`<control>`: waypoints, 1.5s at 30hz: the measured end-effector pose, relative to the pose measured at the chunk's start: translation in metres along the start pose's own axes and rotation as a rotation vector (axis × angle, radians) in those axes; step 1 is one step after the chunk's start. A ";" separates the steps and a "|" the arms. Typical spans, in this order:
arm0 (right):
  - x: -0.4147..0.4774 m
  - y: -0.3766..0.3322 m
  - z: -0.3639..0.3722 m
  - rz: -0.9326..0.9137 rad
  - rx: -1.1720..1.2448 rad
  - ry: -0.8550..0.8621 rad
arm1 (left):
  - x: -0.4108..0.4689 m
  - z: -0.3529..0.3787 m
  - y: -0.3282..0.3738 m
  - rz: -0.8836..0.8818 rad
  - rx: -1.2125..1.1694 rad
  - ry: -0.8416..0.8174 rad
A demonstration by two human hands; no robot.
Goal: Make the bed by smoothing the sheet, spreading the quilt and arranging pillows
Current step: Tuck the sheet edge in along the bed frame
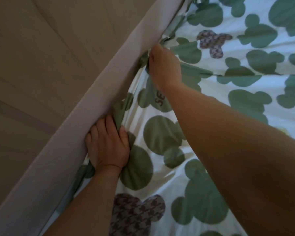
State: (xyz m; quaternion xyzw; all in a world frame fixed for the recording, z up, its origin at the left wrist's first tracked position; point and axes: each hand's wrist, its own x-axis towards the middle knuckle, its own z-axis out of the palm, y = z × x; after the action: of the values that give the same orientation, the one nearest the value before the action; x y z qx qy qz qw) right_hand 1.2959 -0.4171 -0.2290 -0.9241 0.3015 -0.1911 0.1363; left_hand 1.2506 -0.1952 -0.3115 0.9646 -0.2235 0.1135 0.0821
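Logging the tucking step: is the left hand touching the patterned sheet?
Touching. The head view shows the left hand pinching a bunched fold of the patterned sheet between thumb and fingers, beside the beige bed rail.

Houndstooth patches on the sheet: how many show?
2. One houndstooth patch above the right hand, another below the left hand at the bottom edge; arms may hide more.

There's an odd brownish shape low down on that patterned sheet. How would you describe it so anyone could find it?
Follow the beige padded bed edge running diagonally down to the left hand holding the sheet against it. Just below that hand, right of the forearm, sits a mouse-head shape. Its neighbours are plain green; this one is brown houndstooth check.
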 end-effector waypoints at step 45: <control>-0.084 0.143 0.015 0.198 -0.282 0.015 | 0.214 0.004 0.157 0.385 -0.123 -0.159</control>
State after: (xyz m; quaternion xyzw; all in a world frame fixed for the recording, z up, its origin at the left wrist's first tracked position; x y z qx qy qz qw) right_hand 1.1680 -0.4757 -0.3173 -0.8983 0.4161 -0.1396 0.0211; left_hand 1.3678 -0.4230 -0.2437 0.9033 -0.4158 0.0368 0.0996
